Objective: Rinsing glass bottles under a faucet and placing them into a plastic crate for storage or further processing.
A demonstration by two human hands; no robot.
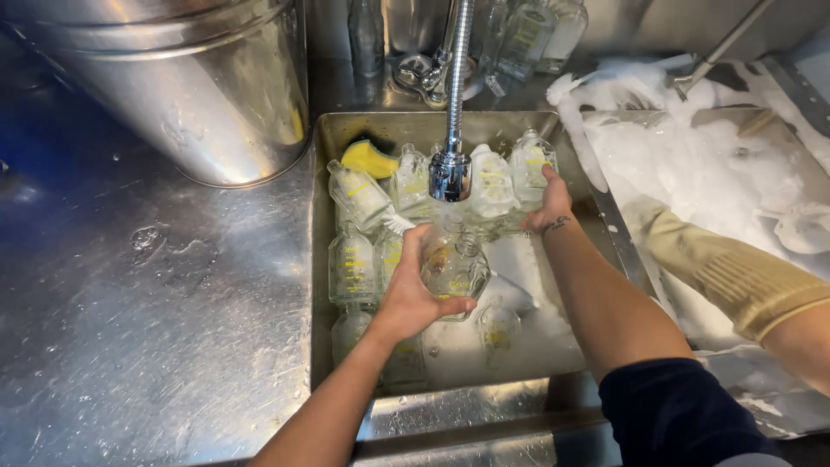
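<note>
Best to keep the small clear glass bottle with yellow print (454,264) tilted, its mouth under the stream from the steel spray tap (450,173). The left hand (413,294) is closed around it over the steel sink (322,259). Farther back, the right hand (549,207) seems to curl loosely on another clear bottle (529,164).

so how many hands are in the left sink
2. The left hand holds a glass bottle under the faucet; the right hand touches a bottle at the back. A gloved arm is in the other basin.
</note>
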